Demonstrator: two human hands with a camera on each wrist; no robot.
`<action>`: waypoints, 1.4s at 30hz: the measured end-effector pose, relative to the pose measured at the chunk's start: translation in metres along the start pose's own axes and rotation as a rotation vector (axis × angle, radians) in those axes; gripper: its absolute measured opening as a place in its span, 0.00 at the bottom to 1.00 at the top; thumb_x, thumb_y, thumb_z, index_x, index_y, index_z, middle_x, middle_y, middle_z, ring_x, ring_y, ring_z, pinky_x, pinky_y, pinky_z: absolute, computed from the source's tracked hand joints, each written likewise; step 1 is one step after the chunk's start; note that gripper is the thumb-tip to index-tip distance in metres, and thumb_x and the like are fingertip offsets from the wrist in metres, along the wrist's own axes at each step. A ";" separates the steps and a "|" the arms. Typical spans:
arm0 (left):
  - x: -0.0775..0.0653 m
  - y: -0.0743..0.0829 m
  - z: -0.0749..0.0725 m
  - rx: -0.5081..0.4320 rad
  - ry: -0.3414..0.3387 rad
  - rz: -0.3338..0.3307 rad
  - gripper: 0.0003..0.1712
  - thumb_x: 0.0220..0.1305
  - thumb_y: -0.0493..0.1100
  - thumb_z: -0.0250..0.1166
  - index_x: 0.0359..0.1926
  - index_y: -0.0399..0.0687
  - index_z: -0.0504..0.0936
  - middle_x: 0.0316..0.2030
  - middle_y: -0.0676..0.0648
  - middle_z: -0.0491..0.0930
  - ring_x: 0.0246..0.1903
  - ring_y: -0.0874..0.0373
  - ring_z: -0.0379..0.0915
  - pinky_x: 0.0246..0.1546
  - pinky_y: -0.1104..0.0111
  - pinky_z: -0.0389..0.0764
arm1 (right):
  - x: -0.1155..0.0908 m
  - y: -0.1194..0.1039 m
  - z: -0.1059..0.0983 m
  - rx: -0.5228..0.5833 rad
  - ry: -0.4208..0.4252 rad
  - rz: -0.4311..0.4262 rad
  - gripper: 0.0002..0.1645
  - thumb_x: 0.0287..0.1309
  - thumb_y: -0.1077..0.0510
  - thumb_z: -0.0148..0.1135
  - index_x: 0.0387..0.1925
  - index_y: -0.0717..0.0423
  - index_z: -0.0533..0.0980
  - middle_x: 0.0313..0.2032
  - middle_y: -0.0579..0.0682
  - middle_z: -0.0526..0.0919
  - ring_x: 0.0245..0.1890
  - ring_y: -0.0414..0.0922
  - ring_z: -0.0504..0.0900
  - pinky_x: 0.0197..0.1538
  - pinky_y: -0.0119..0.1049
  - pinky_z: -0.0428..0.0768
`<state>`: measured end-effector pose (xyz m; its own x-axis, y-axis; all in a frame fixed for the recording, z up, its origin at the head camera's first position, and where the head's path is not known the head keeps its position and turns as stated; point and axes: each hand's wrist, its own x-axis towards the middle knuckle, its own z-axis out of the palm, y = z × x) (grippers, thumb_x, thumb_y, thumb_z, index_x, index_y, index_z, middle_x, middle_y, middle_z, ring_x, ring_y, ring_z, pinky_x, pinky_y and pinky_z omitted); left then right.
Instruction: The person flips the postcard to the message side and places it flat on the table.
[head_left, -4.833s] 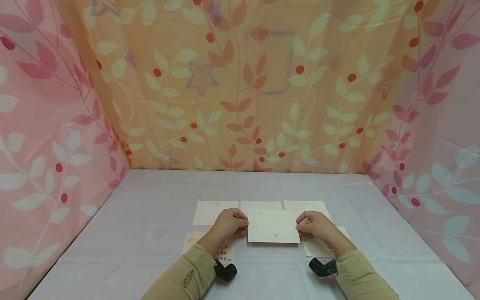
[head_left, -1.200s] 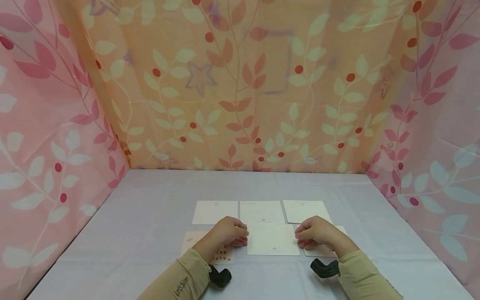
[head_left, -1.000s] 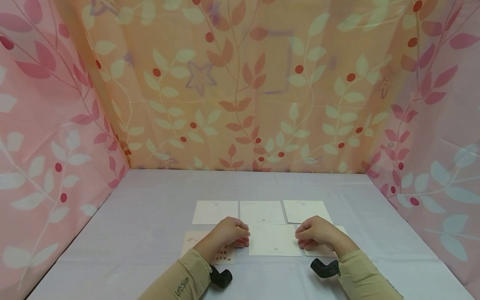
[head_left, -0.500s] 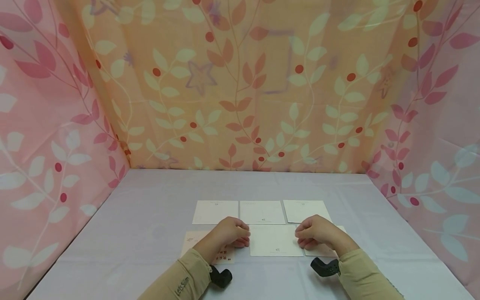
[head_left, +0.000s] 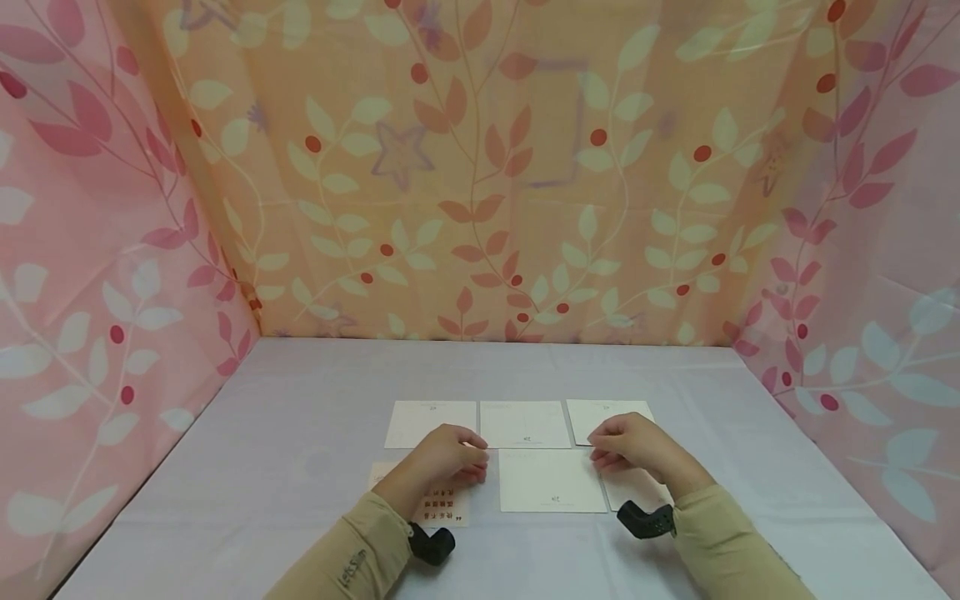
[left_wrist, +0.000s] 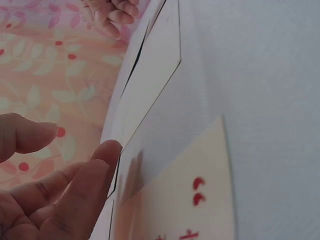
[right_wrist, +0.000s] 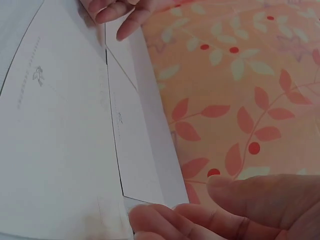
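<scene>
A blank-looking white card (head_left: 552,481) with a small mark near its lower edge lies flat in the middle of the front row. My left hand (head_left: 442,462) hovers off its left edge, above a cream card (head_left: 446,504) with red writing. In the left wrist view, a gap separates the thumb (left_wrist: 35,135) from the fingers, and nothing is held. Off the middle card's right edge is my right hand (head_left: 637,446), partly covering another white card (head_left: 637,490). The right wrist view also shows thumb (right_wrist: 260,197) and fingers apart, holding nothing.
Behind, a row holds a left card (head_left: 431,425), a middle card (head_left: 523,425) and a right card (head_left: 611,411), partly hidden by the right hand. All lie on a white-covered table (head_left: 315,383). Patterned cloth (head_left: 480,208) encloses the back and sides.
The white card, earlier held raised between both hands, came down onto the front row and shifted slightly right. Since half a second ago, both hands have let go and lifted, the left one moving leftward.
</scene>
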<state>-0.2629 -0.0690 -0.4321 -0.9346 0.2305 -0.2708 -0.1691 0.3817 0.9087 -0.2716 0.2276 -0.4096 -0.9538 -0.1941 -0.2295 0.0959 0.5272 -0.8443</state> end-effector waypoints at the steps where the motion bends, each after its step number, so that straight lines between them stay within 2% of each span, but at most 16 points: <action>1: -0.001 0.000 -0.002 0.003 0.004 0.000 0.14 0.56 0.38 0.64 0.43 0.37 0.79 0.26 0.44 0.82 0.26 0.56 0.80 0.29 0.67 0.80 | 0.001 -0.001 0.002 0.006 -0.008 -0.006 0.12 0.57 0.61 0.58 0.37 0.68 0.78 0.27 0.55 0.82 0.25 0.46 0.82 0.31 0.39 0.82; 8: -0.007 -0.002 -0.015 0.006 0.030 -0.017 0.14 0.56 0.39 0.64 0.43 0.38 0.79 0.30 0.44 0.82 0.29 0.56 0.80 0.32 0.65 0.80 | 0.009 -0.010 0.019 0.035 -0.076 -0.050 0.12 0.56 0.60 0.59 0.36 0.68 0.77 0.28 0.56 0.83 0.26 0.47 0.82 0.32 0.39 0.82; 21: -0.021 -0.013 -0.034 -0.002 0.089 -0.030 0.14 0.55 0.40 0.65 0.43 0.39 0.79 0.31 0.45 0.81 0.29 0.56 0.79 0.32 0.66 0.80 | 0.022 -0.032 0.057 0.010 -0.147 -0.100 0.11 0.56 0.59 0.60 0.36 0.65 0.79 0.27 0.53 0.82 0.26 0.46 0.82 0.32 0.39 0.82; 30: -0.033 -0.022 -0.047 -0.055 0.099 -0.041 0.15 0.56 0.38 0.63 0.44 0.35 0.78 0.31 0.43 0.81 0.29 0.56 0.79 0.34 0.66 0.81 | 0.028 -0.044 0.077 0.025 -0.211 -0.130 0.12 0.56 0.59 0.61 0.35 0.67 0.78 0.27 0.54 0.83 0.26 0.45 0.82 0.32 0.38 0.82; 42: -0.043 -0.032 -0.066 -0.066 0.168 -0.062 0.15 0.55 0.35 0.63 0.44 0.33 0.77 0.31 0.43 0.80 0.29 0.56 0.78 0.33 0.67 0.81 | 0.031 -0.055 0.102 0.012 -0.214 -0.156 0.09 0.54 0.60 0.62 0.32 0.65 0.79 0.25 0.53 0.82 0.24 0.45 0.82 0.30 0.38 0.82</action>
<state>-0.2383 -0.1502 -0.4285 -0.9598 0.0536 -0.2755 -0.2434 0.3302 0.9120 -0.2778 0.1082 -0.4197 -0.8754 -0.4435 -0.1921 -0.0431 0.4674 -0.8830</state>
